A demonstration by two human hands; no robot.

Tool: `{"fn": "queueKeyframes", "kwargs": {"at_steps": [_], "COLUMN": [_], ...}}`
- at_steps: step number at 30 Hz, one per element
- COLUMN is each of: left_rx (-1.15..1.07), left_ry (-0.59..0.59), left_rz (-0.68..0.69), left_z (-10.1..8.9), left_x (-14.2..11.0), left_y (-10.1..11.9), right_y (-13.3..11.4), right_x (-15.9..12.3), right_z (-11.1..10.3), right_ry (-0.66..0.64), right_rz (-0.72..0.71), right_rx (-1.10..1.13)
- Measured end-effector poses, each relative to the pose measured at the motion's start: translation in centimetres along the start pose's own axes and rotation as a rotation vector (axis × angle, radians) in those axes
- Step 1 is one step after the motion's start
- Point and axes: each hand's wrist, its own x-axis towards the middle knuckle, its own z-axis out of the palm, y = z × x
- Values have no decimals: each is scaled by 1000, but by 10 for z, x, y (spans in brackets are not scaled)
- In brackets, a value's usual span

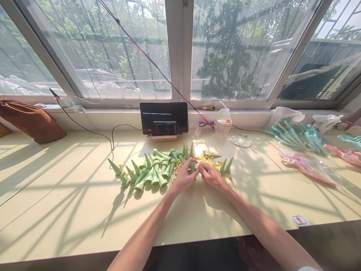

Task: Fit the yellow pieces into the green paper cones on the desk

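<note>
My left hand (184, 177) is curled round a green plastic spike (193, 167), its thumb and fingers on either side of the piece. Close against it, my right hand (210, 175) has thumb and forefinger pinched together; whatever they hold is too small and covered to make out. Left of the hands lies a heap of green cone-shaped spikes (155, 177), some on their sides and some point up. Small yellow-tan pieces (217, 163) are scattered behind the hands, and two green spikes (226, 166) stand beside them on the right.
A black tablet (163, 113) with a phone (163, 129) before it leans near the window. Cables cross the pale table (84, 218). A plastic cup in a bag (223, 122) and a coiled wire (240, 140) sit behind. Bagged teal items (301, 137) and pink items (310, 169) lie right, a brown bag (32, 118) left.
</note>
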Motion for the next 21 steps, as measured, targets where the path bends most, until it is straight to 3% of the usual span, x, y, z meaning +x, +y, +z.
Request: {"fn": "queueKeyframes", "kwargs": {"at_steps": [13,21], "left_rx": [-154,-67], "left_ry": [31,24], "left_rz": [-165,-92], "left_z": [0,2], "left_x": [-2,-2], "left_y": [8,-2], "right_y": [1,4], "right_x": [-1,0], "right_z": [2,1], "right_ry": [-17,25], "right_rz": [6,-59], "right_rx": [135,-6]}}
